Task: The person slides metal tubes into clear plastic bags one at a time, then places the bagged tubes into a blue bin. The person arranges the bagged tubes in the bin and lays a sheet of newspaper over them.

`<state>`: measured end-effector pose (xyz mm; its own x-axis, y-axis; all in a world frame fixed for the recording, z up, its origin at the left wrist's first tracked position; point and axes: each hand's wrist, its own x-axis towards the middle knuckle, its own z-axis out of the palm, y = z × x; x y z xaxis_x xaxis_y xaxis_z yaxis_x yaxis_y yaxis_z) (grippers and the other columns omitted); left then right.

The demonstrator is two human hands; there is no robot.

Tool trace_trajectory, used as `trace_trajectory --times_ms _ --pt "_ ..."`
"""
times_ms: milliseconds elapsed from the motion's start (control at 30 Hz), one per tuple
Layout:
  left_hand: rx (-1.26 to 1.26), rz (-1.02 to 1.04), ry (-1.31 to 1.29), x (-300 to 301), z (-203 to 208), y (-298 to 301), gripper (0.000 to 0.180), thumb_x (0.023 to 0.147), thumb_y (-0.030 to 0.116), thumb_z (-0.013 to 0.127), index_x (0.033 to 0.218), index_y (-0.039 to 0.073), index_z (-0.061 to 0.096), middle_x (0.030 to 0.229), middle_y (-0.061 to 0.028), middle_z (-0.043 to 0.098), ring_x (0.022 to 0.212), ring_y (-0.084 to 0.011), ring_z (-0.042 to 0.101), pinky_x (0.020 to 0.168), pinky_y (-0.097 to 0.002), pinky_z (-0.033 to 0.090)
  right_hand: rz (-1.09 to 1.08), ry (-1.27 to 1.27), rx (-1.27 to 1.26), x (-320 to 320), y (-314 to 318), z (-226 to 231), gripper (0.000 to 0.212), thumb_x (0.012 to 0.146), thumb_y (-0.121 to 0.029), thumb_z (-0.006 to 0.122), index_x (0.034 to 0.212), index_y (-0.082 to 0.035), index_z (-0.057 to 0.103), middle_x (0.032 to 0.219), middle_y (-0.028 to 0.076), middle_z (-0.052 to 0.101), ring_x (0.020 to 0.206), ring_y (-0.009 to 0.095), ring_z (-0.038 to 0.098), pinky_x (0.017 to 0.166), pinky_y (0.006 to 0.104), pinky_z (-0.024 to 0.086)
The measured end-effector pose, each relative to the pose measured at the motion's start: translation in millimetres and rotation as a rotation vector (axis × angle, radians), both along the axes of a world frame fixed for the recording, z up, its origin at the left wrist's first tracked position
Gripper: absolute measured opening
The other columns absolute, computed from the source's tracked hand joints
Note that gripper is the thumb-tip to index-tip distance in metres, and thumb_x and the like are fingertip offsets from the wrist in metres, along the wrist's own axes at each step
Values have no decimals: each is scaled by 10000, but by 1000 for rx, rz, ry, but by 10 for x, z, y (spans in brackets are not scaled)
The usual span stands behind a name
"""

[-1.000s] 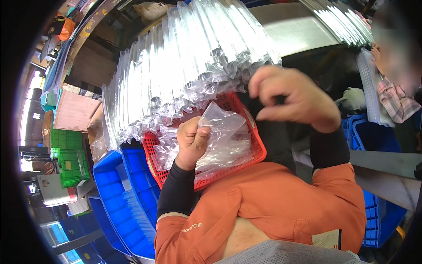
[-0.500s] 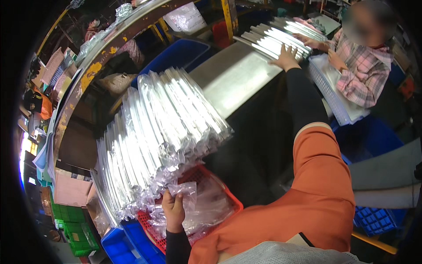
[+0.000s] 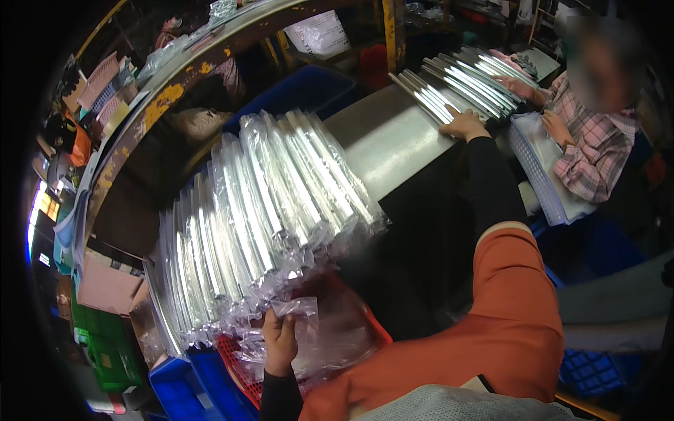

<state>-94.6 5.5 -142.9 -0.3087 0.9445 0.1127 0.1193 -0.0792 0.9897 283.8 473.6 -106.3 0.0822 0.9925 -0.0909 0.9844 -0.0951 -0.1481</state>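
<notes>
RH (image 3: 465,127) has half-curled, prob. touching rods (image 3: 437,105); LH (image 3: 281,342) pinches bag (image 3: 300,307).

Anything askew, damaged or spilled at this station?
Mostly wear: the long rail at upper left has patchy yellow paint, as if chipped. The bare tubes by the right hand lie with their ends staggered, which may just be from handling. No spill that I can see.

Silver tubes (image 3: 472,88); red basket (image 3: 380,330); pink plaid shirt (image 3: 593,156).
</notes>
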Motion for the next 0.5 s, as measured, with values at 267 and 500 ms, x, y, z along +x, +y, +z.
trace_trajectory --times_ms 267,500 --pt "17 -31 277 101 73 -21 123 932 35 502 956 13 621 841 -79 656 759 -154 613 718 -277 479 112 99 51 -715 -1366 -224 840 786 -549 630 1468 -177 311 1341 253 449 1251 405 429 1023 483 369" --pt "141 104 304 193 149 -232 127 923 99 560 863 1 614 667 -33 565 588 -95 500 534 -261 399 305 1094 -24 -702 -1743 -330 761 848 -365 676 1374 87 364 1181 255 588 1113 330 571 969 356 432"
